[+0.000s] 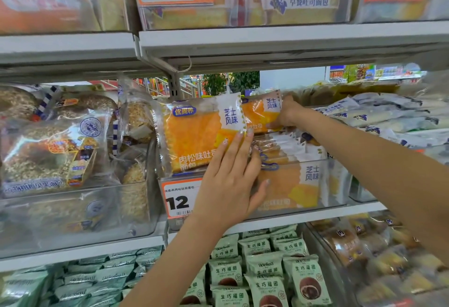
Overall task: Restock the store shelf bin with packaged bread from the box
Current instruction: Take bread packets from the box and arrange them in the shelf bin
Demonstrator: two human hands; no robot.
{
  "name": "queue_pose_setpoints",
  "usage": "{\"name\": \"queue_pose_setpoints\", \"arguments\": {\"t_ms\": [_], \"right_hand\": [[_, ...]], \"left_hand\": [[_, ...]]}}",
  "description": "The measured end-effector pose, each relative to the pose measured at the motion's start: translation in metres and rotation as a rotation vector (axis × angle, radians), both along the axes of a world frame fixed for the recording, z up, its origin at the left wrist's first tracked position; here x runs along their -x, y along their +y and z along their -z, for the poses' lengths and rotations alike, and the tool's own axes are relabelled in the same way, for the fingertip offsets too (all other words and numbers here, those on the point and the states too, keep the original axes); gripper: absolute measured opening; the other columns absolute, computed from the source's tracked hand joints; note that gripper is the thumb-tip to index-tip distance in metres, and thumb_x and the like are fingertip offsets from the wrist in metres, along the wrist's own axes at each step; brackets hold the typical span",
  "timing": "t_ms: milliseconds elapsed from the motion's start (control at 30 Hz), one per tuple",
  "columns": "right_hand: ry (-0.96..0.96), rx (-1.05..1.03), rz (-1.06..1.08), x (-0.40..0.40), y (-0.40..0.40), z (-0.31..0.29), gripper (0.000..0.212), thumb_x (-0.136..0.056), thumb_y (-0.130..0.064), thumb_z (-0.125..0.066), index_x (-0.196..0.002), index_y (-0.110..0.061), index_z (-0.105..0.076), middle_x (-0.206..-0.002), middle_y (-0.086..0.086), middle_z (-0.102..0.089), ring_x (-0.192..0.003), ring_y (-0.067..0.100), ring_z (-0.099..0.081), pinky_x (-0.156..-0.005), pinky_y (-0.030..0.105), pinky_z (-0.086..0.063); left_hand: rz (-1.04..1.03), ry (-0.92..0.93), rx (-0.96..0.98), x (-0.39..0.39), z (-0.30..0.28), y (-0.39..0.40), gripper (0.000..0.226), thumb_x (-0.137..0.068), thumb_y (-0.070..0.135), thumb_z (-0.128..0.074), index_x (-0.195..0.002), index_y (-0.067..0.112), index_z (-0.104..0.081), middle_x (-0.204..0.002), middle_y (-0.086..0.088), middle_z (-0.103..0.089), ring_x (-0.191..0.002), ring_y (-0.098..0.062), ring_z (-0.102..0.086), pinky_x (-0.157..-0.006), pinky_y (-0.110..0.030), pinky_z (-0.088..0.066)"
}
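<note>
Hands (228, 180) (285, 113) on bread packs (194, 136) — bin (335, 185) brimful

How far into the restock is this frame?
Well under way: orange bread packs already stand in rows in the clear bin. In hand: the left hand presses flat against the front pack, while the right hand grips another pack behind it. What remains is unclear; the box isn't in view.

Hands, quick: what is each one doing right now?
Left hand: open, straight fingers pressing the front bread pack.
Right hand: gripping the end of the rear bread pack.
</note>
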State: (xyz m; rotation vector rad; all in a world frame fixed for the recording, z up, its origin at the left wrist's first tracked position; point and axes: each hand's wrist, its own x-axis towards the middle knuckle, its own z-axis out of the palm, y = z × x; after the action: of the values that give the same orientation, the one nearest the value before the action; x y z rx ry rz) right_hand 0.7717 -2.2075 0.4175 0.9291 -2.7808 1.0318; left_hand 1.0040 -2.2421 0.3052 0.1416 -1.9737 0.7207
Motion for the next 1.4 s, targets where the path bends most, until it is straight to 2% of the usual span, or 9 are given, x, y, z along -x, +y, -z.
{"name": "queue_pose_setpoints", "arguments": {"t_ms": [133,400,667,867,1033,1133,1200,1300,1400], "right_hand": [[0.041,0.007,0.056,-0.015,0.014,-0.009,0.104,-0.074,-0.026,-0.079,-0.146,-0.001,-0.009,-0.144,0.02,-0.039,-0.131,0.035,-0.04,-0.104,0.042,-0.041],[0.296,0.294,-0.131,-0.085,0.093,0.005,0.045,-0.083,-0.013,-0.067,-0.12,-0.007,-0.043,-0.114,0.014,-0.053,-0.102,0.028,-0.053,-0.086,0.044,-0.049],[0.482,0.584,-0.306,-0.213,0.184,0.184,0.014,-0.087,-0.003,-0.047,-0.097,-0.011,-0.054,-0.093,0.002,-0.053,-0.085,0.018,-0.051,-0.074,0.027,-0.041],[0.175,0.24,-0.358,-0.27,0.212,0.361,0.018,-0.087,-0.001,-0.05,-0.094,-0.016,-0.056,-0.093,-0.007,-0.049,-0.091,0.013,-0.047,-0.077,0.021,-0.038],[-0.315,-0.361,-0.545,-0.275,0.223,0.499,0.027,-0.087,-0.016,-0.055,-0.113,-0.025,-0.053,-0.116,-0.001,-0.055,-0.109,0.014,-0.05,-0.094,0.033,-0.046],[-0.712,-0.794,-0.627,-0.274,0.223,0.549,0.045,-0.09,-0.025,-0.059,-0.131,-0.019,-0.042,-0.127,0.007,-0.054,-0.106,0.02,-0.056,-0.092,0.035,-0.049],[-0.751,-0.977,-0.631,-0.274,0.219,0.576,0.051,-0.09,-0.028,-0.06,-0.136,-0.015,-0.04,-0.131,0.009,-0.05,-0.109,0.022,-0.054,-0.091,0.034,-0.048],[-0.724,-0.91,-0.485,-0.278,0.214,0.616,0.052,-0.09,-0.021,-0.061,-0.136,-0.012,-0.037,-0.135,0.009,-0.046,-0.117,0.024,-0.049,-0.087,0.026,-0.044],[-0.886,-0.334,-0.067,-0.285,0.205,0.638,0.069,-0.084,-0.008,-0.068,-0.14,-0.01,-0.029,-0.133,0.011,-0.048,-0.12,0.023,-0.048,-0.084,0.015,-0.043]], "left_hand": [[0.002,-0.026,-0.019,0.0,-0.001,-0.001,0.048,-0.095,0.042,-0.04,-0.118,0.006,-0.062,-0.145,-0.018,-0.042,-0.135,-0.031,-0.04,-0.114,-0.045,-0.026],[-0.045,-0.13,-0.16,-0.024,0.003,0.023,0.052,-0.098,0.037,-0.03,-0.142,0.012,-0.043,-0.156,-0.009,-0.025,-0.144,-0.022,-0.024,-0.115,-0.054,-0.009],[0.23,-0.283,-0.267,-0.087,0.13,0.1,0.048,-0.091,0.022,-0.038,-0.133,0.004,-0.054,-0.142,-0.012,-0.047,-0.132,-0.025,-0.043,-0.114,-0.039,-0.024],[0.231,-0.639,-0.69,-0.136,0.28,0.138,0.054,-0.072,0.023,-0.04,-0.116,0.007,-0.066,-0.118,-0.009,-0.066,-0.102,-0.023,-0.066,-0.084,-0.033,-0.055],[-0.089,-1.04,-1.009,-0.192,0.392,0.138,0.05,-0.09,0.023,-0.042,-0.139,0.015,-0.043,-0.142,-0.004,-0.047,-0.124,-0.024,-0.049,-0.099,-0.035,-0.041],[-0.278,-1.052,-1.309,-0.231,0.445,0.126,0.031,-0.095,0.023,-0.044,-0.125,0.021,-0.053,-0.127,-0.001,-0.054,-0.109,-0.02,-0.055,-0.09,-0.033,-0.047],[-0.383,-1.048,-1.475,-0.249,0.471,0.118,0.024,-0.097,0.022,-0.044,-0.118,0.022,-0.056,-0.121,-0.001,-0.057,-0.102,-0.018,-0.058,-0.086,-0.032,-0.049],[-0.464,-1.074,-1.584,-0.256,0.496,0.113,0.033,-0.096,0.015,-0.044,-0.129,0.021,-0.051,-0.129,-0.003,-0.052,-0.11,-0.019,-0.056,-0.091,-0.031,-0.048],[-0.452,-1.066,-1.641,-0.251,0.508,0.117,0.044,-0.095,0.014,-0.046,-0.139,0.022,-0.044,-0.142,0.0,-0.043,-0.122,-0.02,-0.05,-0.097,-0.03,-0.044]]}}
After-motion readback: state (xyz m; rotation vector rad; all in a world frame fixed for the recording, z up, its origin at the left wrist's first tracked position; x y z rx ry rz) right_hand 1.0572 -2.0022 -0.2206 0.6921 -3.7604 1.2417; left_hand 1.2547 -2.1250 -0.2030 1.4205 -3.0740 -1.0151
